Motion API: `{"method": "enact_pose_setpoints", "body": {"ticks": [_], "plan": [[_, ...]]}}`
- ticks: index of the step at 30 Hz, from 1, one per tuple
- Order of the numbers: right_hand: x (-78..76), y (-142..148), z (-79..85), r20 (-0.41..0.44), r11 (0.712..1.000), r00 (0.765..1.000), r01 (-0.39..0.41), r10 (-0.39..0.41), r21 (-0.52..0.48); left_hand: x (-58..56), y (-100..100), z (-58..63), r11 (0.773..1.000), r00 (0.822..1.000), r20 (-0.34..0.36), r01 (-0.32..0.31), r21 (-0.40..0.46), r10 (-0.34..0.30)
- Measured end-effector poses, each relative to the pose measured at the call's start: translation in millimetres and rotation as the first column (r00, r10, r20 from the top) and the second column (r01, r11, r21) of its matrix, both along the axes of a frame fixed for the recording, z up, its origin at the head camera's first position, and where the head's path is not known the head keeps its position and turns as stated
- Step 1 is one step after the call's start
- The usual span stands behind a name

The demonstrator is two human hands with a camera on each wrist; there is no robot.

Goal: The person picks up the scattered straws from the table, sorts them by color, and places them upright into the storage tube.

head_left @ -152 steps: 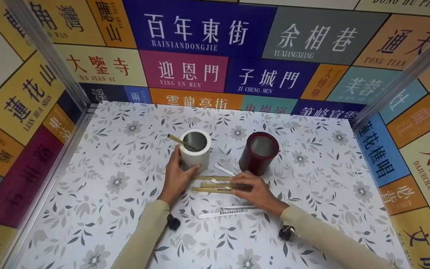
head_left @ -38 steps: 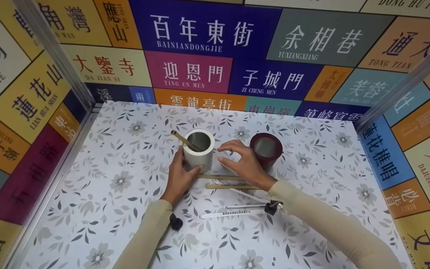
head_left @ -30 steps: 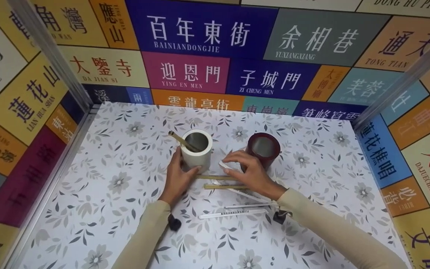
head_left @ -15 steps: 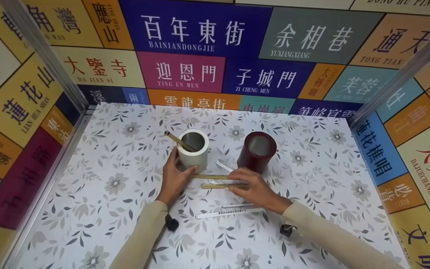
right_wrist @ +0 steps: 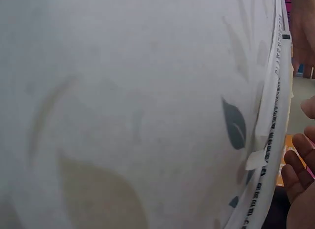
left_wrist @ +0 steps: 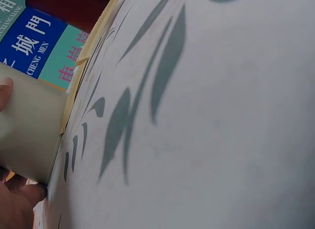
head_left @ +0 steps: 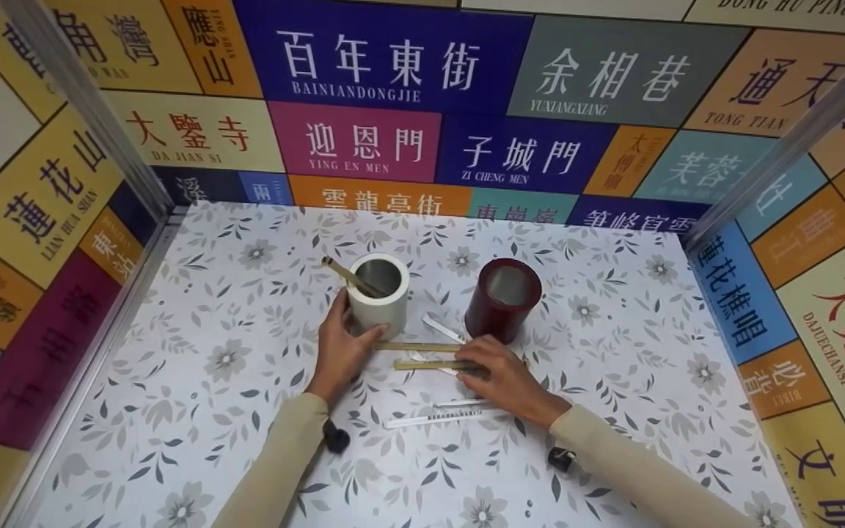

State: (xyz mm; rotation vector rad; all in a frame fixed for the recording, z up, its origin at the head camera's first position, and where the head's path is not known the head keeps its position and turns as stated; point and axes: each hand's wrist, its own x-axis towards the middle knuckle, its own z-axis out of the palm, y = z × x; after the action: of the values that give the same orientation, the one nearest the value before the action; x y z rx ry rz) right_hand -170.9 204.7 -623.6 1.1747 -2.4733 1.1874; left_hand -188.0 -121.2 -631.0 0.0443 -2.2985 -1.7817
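Note:
My left hand (head_left: 342, 345) grips the white cup (head_left: 378, 312) low on its side, with fingers behind and thumb in front. A tan stick (head_left: 338, 270) leans in the cup over its left rim. My right hand (head_left: 503, 374) is at the right end of another tan stick (head_left: 422, 364) on the table, its fingertips around that end. In the right wrist view the fingers (right_wrist: 298, 160) are bent beside the printed strip; whether they pinch the stick I cannot tell. A further tan stick (head_left: 411, 347) lies behind it, near the cup's base.
A dark red cup (head_left: 503, 304) stands upright behind my right hand. A short white strip (head_left: 443, 328) lies between the cups, and white printed strips (head_left: 430, 419) lie in front of the sticks. Panels with large lettering (head_left: 386, 59) wall in the flowered table (head_left: 224, 440).
My right hand has moved from beside the white cup back down to the tan sticks. Fewer tan sticks lie on the table than at first. The left hand keeps its hold on the cup.

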Motion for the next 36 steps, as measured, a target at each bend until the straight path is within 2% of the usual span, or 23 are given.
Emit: {"method": "enact_pose_setpoints", "body": {"ticks": [5,14,21,27,36], "plan": [[-2.0,-1,-4.3,-0.006,0.999,1.0,0.018,-0.018,0.045,0.7,2,-0.6,1.0,1.0,0.01,0.007,-0.006,-0.007],[-4.9,-7,-7.7,-0.105,0.992,0.994,0.018,-0.004,0.126,1.8,1,-2.2,1.0,1.0,-0.014,0.004,-0.004,-0.004],[-3.8,-8,-5.5,-0.129,0.995,0.992,0.011,0.001,0.096,0.7,2,-3.8,1.0,1.0,-0.023,0.015,0.013,-0.015],[0.5,-9,7.4,-0.124,0.996,0.992,-0.019,0.03,0.089,-0.6,2,-2.9,1.0,0.999,-0.032,0.009,0.004,-0.009],[-7.1,-26,45.7,-0.105,0.997,0.991,-0.077,0.078,0.014,-0.7,0,-2.9,1.0,1.0,-0.008,0.008,0.016,-0.008]]}}
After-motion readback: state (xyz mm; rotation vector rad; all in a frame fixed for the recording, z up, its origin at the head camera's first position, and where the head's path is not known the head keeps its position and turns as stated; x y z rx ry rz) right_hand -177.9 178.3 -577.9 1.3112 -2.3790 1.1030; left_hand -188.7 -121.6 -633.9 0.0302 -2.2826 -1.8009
